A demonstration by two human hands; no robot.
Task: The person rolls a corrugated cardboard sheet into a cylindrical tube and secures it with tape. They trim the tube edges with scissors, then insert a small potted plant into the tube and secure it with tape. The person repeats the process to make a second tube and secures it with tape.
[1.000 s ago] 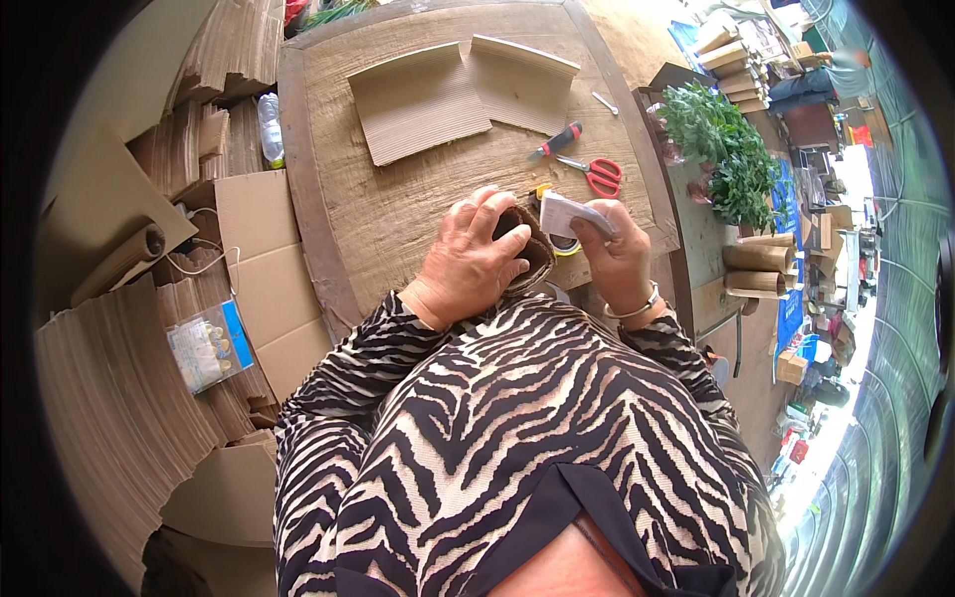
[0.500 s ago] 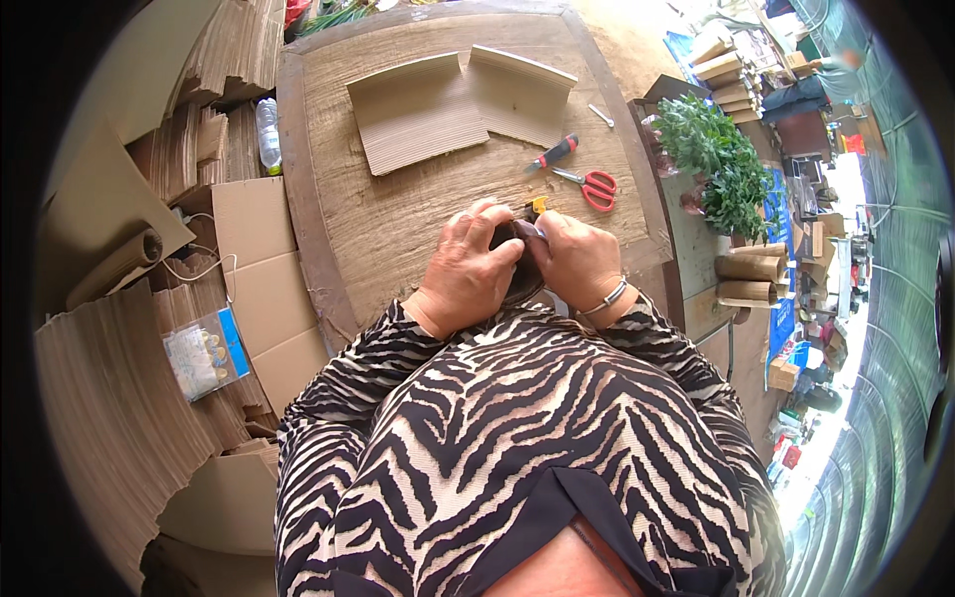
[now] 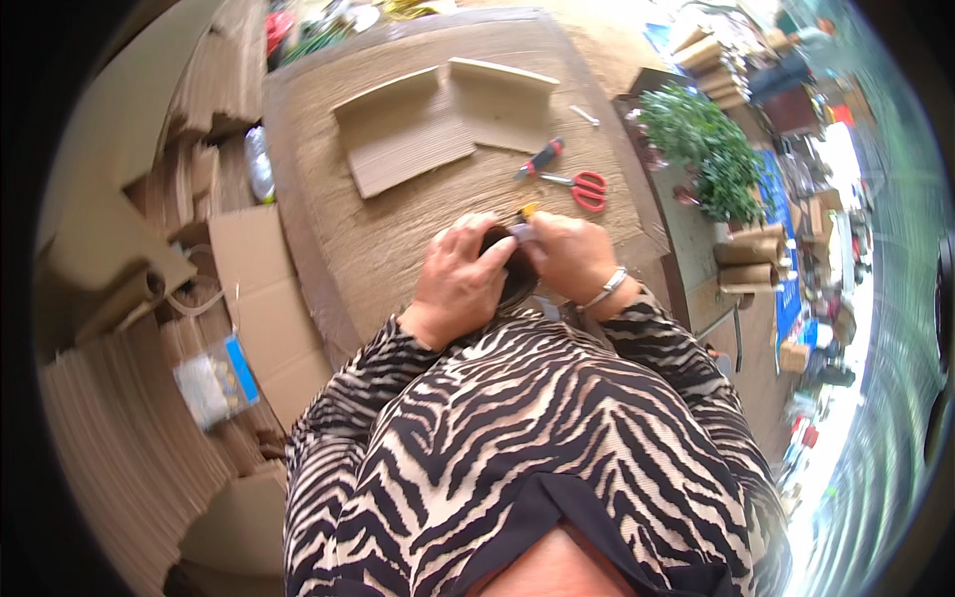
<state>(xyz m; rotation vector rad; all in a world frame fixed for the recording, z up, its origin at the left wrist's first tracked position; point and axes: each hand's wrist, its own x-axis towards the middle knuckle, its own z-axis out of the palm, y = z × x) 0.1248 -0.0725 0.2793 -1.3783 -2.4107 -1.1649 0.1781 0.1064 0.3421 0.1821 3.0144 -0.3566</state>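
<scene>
Close in front of my body I hold a dark brown hollow tube (image 3: 520, 281), its round opening facing up. My left hand (image 3: 456, 271) is closed around its left side, with the thumb across the rim. My right hand (image 3: 577, 261) is closed at the right side of the rim, thumb and fingers pinched together. A small pale, shiny strip (image 3: 521, 232) shows between the two hands. Just beyond the fingertips sits a small yellow and black piece (image 3: 526, 212); its kind is not clear. The fingers partly hide the tube.
On the wooden table (image 3: 328, 234) lie two bent corrugated cardboard pieces (image 3: 408, 134), a utility knife (image 3: 540, 159), red-handled scissors (image 3: 589, 191) and a small white stick (image 3: 585, 116). Stacked cardboard (image 3: 119, 458) and a plastic bottle (image 3: 260, 164) are at left; leafy greens (image 3: 711, 149) at right.
The view has shifted slightly, so the table's things appear a little to the left. Both hands keep hold of the tube; its opening shows more, and the pale strip near the right fingertips is plainer.
</scene>
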